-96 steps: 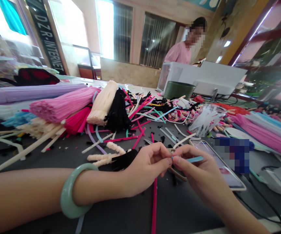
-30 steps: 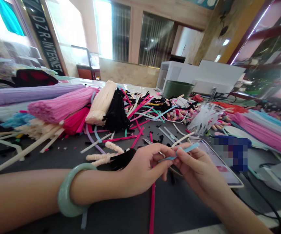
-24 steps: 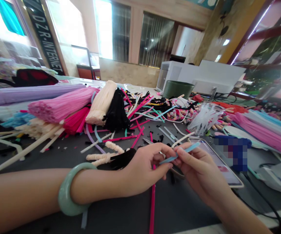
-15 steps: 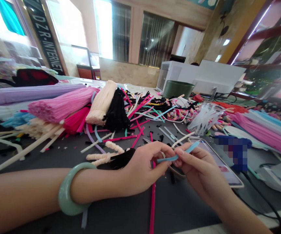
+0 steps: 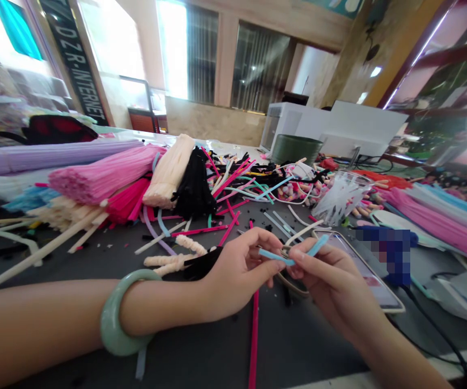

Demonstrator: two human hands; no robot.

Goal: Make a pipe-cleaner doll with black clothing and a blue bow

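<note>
A short light blue pipe cleaner (image 5: 288, 258) is bent into a shallow V between my hands. My right hand (image 5: 331, 275) pinches it near the bend, and my left hand (image 5: 239, 267) grips the part pointing left. A small tan loop shows between my fingertips. Under my hands lie scissors (image 5: 290, 286) with tan handles, partly hidden. A hot pink stem (image 5: 253, 335) runs on the dark table (image 5: 298, 356) beneath my left fingers. Beside my left hand lies a black fuzzy bunch (image 5: 201, 263). A jade bangle (image 5: 114, 319) circles my left wrist.
A phone (image 5: 363, 267) lies right of my right hand. Bundles of lilac and pink pipe cleaners (image 5: 99, 173) and loose cut pieces (image 5: 233, 200) cover the table. Behind stand a clear cup of white stems (image 5: 341, 197) and a green pot (image 5: 296, 148).
The blue pipe cleaner, short and nearly straight earlier, is now bent into a V. Its left end reaches over my left hand. The person in pink has left the view.
</note>
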